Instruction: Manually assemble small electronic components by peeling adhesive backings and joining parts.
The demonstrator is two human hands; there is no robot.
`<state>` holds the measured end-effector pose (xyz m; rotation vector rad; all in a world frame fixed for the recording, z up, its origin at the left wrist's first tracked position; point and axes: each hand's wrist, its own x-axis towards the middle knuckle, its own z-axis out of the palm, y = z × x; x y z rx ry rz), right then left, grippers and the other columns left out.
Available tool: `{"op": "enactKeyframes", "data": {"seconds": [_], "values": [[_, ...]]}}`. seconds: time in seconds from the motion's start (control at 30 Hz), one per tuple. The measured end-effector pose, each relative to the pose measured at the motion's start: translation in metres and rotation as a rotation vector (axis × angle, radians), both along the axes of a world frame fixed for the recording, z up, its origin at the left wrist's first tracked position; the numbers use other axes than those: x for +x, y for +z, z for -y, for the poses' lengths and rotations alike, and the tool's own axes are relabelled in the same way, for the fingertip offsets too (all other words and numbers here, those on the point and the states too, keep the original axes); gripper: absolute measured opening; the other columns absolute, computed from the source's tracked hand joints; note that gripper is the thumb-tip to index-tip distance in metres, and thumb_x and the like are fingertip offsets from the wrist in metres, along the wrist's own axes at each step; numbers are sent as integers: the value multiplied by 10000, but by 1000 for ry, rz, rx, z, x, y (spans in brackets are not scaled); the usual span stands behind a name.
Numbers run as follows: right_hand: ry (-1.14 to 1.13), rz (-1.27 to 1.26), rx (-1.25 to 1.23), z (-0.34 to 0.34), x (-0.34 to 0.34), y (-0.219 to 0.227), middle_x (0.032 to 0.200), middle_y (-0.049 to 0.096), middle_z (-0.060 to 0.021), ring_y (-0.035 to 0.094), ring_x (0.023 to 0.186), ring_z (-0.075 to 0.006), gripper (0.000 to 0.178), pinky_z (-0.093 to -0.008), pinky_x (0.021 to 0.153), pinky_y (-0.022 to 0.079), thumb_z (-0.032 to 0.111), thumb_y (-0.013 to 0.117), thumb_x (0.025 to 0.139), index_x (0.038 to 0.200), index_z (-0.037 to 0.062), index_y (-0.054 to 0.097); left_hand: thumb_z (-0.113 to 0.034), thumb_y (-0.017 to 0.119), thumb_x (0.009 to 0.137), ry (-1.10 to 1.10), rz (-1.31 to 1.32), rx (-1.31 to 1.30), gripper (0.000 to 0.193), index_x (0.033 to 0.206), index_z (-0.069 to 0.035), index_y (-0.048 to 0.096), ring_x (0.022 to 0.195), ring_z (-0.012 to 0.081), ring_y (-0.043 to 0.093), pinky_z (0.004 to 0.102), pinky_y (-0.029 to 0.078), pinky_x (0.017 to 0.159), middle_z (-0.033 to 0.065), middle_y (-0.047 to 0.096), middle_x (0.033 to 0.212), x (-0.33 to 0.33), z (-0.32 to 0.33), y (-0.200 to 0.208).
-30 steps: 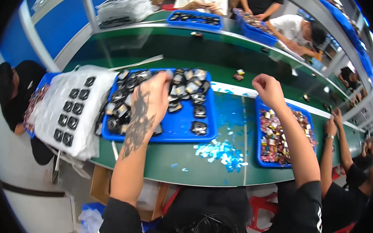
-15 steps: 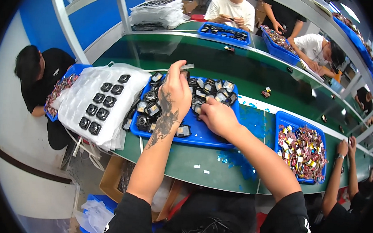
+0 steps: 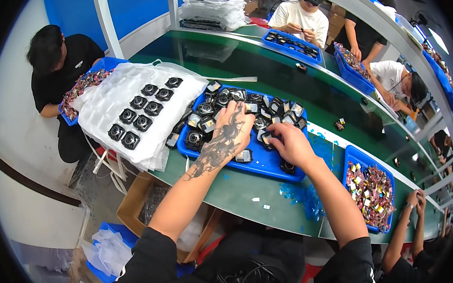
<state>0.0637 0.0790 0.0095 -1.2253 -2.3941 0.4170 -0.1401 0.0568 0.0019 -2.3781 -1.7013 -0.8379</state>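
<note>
A blue tray (image 3: 266, 170) on the green bench holds a pile of small black square modules (image 3: 290, 117), some with a round lens-like centre, others with a pale face. Above its middle is my left hand (image 3: 233, 127), back up, the fingers curled down among the modules; its fingertips are hidden, and so is anything in them. At the tray's right part my right hand (image 3: 294, 145) pinches a black square module (image 3: 266, 139) between thumb and fingers. Left of the tray, white plastic sheets (image 3: 96, 115) lie stacked, with several black lens modules (image 3: 153, 107) set on top in two rows.
To the right stands a blue tray (image 3: 346, 169) of small reddish parts with white and yellow bits. Blue scraps (image 3: 306, 198) litter the bench edge. Beyond runs a green belt (image 3: 312, 92) with scattered parts. Metal frame posts (image 3: 105, 17) rise at the left. Co-workers sit around.
My left hand has come down from its raised pose onto the pile, and its fingers have curled. My right hand stays at the tray's right part. The whole view has shifted slightly.
</note>
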Motion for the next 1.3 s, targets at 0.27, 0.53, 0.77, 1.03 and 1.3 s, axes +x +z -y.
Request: {"op": "enactKeyframes", "data": {"seconds": [0.27, 0.53, 0.77, 1.03, 1.3], "values": [[-23, -101, -41, 3, 3, -3, 843, 612, -136, 616, 790, -303, 165, -383, 713, 495, 106, 711, 773, 895, 21, 641, -97, 652, 775, -353, -58, -13, 345, 1119, -113, 646, 1140, 241, 471, 441, 314, 953, 55, 592, 1115, 1, 5, -8], [-175, -953, -499, 38, 6, 10, 813, 654, -20, 611, 732, -81, 69, -236, 648, 498, 7, 632, 857, 921, 5, 606, -344, 406, 1020, -724, 1416, -773, 425, 1291, -31, 502, 756, 158, 616, 280, 504, 655, 118, 604, 1074, 25, 14, 1], [-204, -865, 51, 63, 7, 10, 867, 640, -68, 630, 734, -136, 107, -262, 642, 513, 9, 706, 810, 898, 8, 644, -505, 317, 1008, -744, 1404, -1372, 497, 1189, -78, 494, 560, 151, 565, 258, 449, 447, 103, 560, 931, 38, 27, 11], [-118, -457, 362, 56, 33, 12, 884, 605, -101, 620, 767, -262, 183, -355, 642, 510, 28, 740, 717, 887, 39, 676, -282, 381, 1014, -696, 1732, -1535, 272, 1062, -59, 530, 690, 173, 578, 289, 473, 586, 32, 591, 907, 64, 14, 7], [-327, -567, 125, 58, 59, 25, 812, 579, -79, 592, 681, -163, 258, -285, 601, 488, 9, 713, 768, 1017, 41, 653, -220, 432, 1006, -501, 1723, -1150, 167, 1011, -66, 496, 637, 145, 562, 253, 438, 557, 38, 557, 826, 97, 9, 15]]}}
